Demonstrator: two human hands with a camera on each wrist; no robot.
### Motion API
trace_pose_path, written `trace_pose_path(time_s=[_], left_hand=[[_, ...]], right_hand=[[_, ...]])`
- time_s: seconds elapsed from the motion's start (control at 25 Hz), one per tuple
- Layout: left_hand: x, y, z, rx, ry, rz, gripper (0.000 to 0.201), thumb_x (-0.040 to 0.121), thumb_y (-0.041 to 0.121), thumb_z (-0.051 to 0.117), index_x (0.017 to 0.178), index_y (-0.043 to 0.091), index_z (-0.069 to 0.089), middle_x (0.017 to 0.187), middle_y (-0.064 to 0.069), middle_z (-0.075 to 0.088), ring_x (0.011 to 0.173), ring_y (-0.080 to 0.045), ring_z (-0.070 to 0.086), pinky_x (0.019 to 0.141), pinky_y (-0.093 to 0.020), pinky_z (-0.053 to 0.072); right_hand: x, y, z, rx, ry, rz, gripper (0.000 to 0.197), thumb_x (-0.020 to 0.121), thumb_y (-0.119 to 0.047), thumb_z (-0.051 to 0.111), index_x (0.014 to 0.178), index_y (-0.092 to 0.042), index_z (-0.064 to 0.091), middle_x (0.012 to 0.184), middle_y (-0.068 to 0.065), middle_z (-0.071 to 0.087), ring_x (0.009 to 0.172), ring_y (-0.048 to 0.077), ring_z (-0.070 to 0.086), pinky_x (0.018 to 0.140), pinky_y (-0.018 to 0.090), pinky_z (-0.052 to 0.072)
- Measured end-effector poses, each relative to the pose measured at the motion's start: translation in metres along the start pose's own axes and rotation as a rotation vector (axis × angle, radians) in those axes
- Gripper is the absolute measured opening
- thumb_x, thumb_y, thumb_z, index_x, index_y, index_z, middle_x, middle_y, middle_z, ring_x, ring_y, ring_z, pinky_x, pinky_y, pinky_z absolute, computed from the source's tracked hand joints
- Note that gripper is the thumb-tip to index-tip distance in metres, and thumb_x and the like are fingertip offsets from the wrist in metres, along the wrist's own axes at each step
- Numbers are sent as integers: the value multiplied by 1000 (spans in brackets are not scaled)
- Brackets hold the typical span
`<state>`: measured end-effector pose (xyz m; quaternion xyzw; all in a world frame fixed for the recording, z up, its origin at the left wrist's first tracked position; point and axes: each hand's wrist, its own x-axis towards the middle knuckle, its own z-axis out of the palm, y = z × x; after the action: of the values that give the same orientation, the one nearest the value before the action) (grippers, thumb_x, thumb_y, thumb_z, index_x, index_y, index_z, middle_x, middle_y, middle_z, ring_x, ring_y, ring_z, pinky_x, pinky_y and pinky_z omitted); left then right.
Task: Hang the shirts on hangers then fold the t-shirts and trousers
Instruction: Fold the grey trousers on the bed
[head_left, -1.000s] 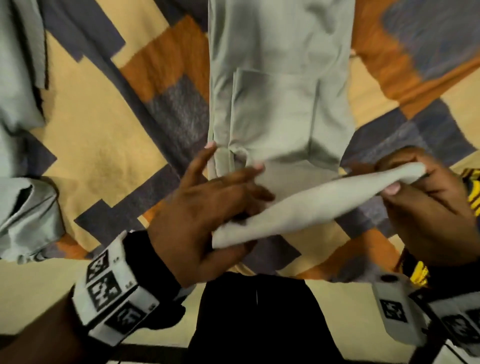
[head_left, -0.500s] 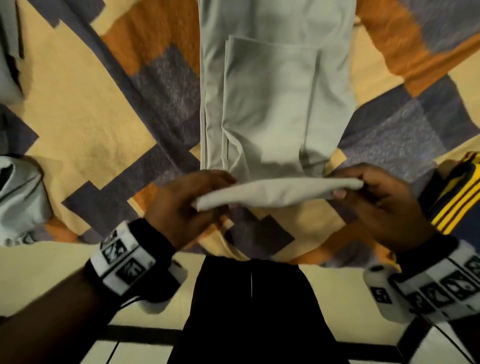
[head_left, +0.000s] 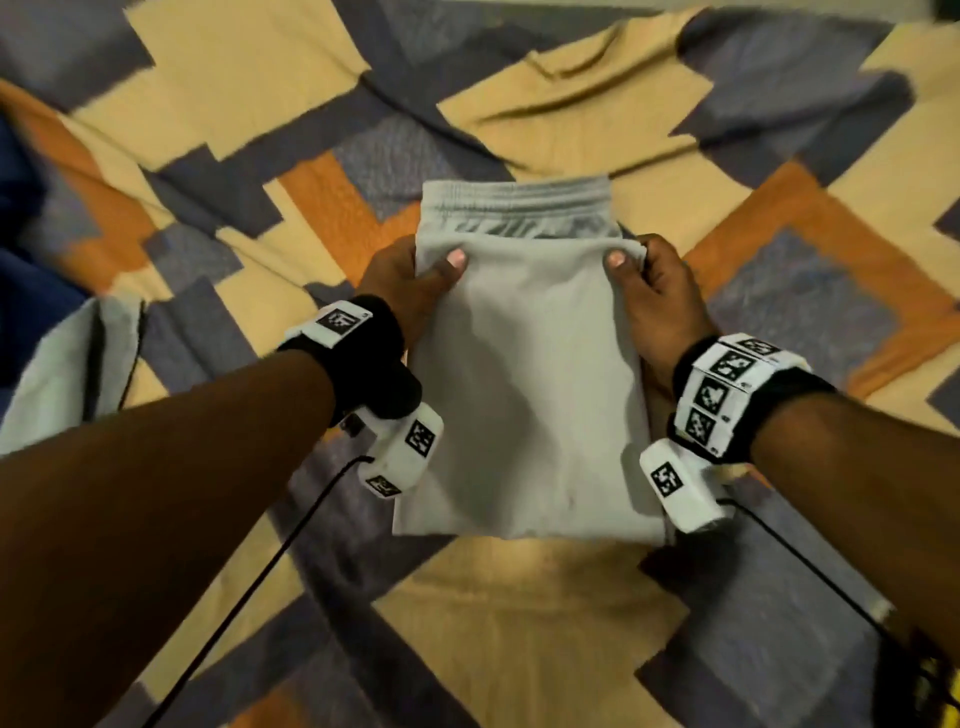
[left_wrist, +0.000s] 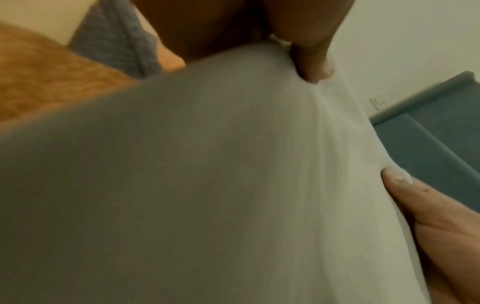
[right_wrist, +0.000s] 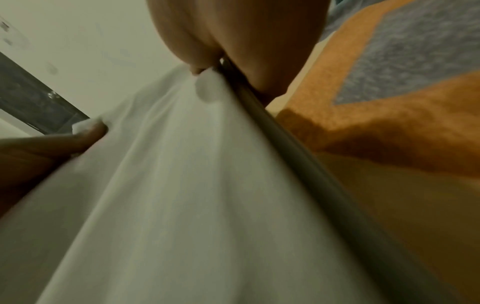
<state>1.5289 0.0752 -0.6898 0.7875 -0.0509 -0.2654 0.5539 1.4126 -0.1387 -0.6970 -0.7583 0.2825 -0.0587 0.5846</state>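
Note:
Pale grey trousers (head_left: 524, 395) lie folded in half on the patterned bedspread (head_left: 519, 623), their elastic waistband (head_left: 514, 200) showing at the far end. My left hand (head_left: 415, 275) pinches the left corner of the folded-over leg ends, thumb on top. My right hand (head_left: 649, 280) pinches the right corner the same way. In the left wrist view the grey cloth (left_wrist: 207, 174) fills the frame with my thumb (left_wrist: 311, 61) on it. The right wrist view shows the cloth (right_wrist: 182, 195) pinched under my fingers (right_wrist: 207, 41).
A crumpled pale garment (head_left: 67, 364) lies at the left edge, with dark blue cloth (head_left: 21, 260) beyond it. The orange, grey and tan bedspread stretches all round. Black cables (head_left: 270, 566) trail from both wrist cameras.
Both hands have carried the leg ends away from me and laid them up near the waistband, folding the trousers in half. The head view has shifted forward over the bed.

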Motion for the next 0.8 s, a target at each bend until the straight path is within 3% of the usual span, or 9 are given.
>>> trace_pose_path(time_s=[0.08,0.16,0.28,0.4,0.48,0.56,0.64,0.72,0.8], left_hand=[[17,3,7,20,60,6,28,95,28,55,118,11,59,106,1,64,90,-11,61,73,-16,49],[33,-2,8,92,107,-16,34,96,35,51,122,14,57,115,-2,64,102,-19,60,86,-28,50],[52,-2,4,128,134,-80,39,93,45,51,120,17,56,115,-5,65,101,-25,62,90,-46,51],[42,-7,2,-17,87,-142,40,87,40,63,116,15,51,108,-7,66,92,-24,65,80,-45,56],[14,-9,-1,-126,77,-190,52,83,30,72,125,12,46,107,-8,66,86,-20,66,68,-35,56],[-20,-14,-9,-240,72,-286,60,83,20,72,133,16,38,110,-7,66,86,-19,67,69,-37,57],[-53,-20,-15,-318,-17,-295,78,77,12,77,139,19,31,118,-7,64,98,-22,67,79,-41,57],[-80,-26,-20,-255,-125,-282,95,66,12,84,142,25,28,124,-4,61,101,-19,67,79,-40,58],[-90,-29,-23,-92,-187,-261,102,64,13,86,144,29,24,122,1,60,95,-11,67,77,-36,58]], right_hand=[[21,-5,6,-91,14,-5,21,98,-30,48,83,-17,44,71,5,46,69,11,43,65,33,36],[41,-8,9,-197,1,-11,25,100,-27,46,78,-21,37,67,-6,38,62,9,37,58,28,28],[68,-11,9,-317,-40,-16,19,100,-32,47,88,-18,42,71,-5,44,71,16,44,57,28,22],[77,-16,8,-478,-52,42,26,99,-36,48,97,-10,47,77,2,50,80,20,47,58,28,20],[70,-24,15,-448,41,75,35,96,-37,52,116,-8,48,98,10,60,89,26,54,65,28,31],[47,-31,28,-466,133,25,47,91,-36,58,130,-13,44,122,14,56,109,33,54,82,34,43],[5,-28,41,-624,105,-172,51,89,-37,57,131,-11,48,133,18,48,123,38,46,98,43,41],[-40,-20,45,-812,19,-355,50,89,-39,52,129,-10,53,143,21,40,132,40,38,107,48,35],[-71,-10,38,-994,-104,-399,51,91,-40,48,135,-15,48,154,20,27,141,40,26,111,52,28]])
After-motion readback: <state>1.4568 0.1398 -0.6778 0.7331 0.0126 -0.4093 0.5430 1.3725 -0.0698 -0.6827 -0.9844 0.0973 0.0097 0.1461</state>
